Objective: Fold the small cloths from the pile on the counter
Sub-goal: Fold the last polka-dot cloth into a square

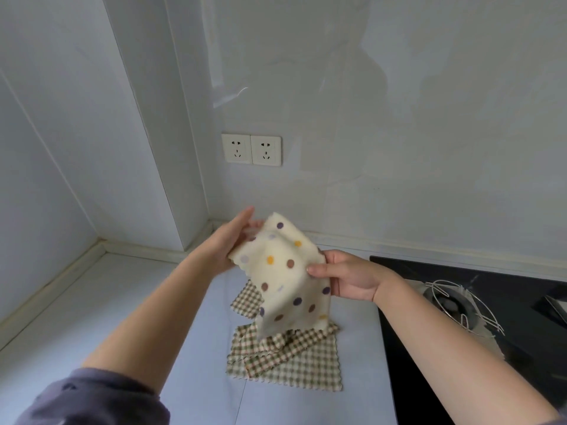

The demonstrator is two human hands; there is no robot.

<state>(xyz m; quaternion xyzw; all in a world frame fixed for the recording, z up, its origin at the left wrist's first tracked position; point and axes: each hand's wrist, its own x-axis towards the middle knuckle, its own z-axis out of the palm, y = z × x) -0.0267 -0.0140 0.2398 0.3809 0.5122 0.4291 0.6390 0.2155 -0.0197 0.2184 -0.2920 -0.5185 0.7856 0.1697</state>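
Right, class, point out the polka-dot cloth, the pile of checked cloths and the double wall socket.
polka-dot cloth (pixel 283 279): head view, the middle of its cream face.
pile of checked cloths (pixel 300 377): head view, the flat cloth at the front.
double wall socket (pixel 265 150): head view, its right-hand plate.

My left hand (pixel 228 243) holds the dotted cloth (pixel 285 271) by its upper-left edge; my right hand (pixel 346 280) pinches the right edge. The cloth sags below my grip, over the checked cloths (pixel 285 357) on the counter (pixel 153 302).
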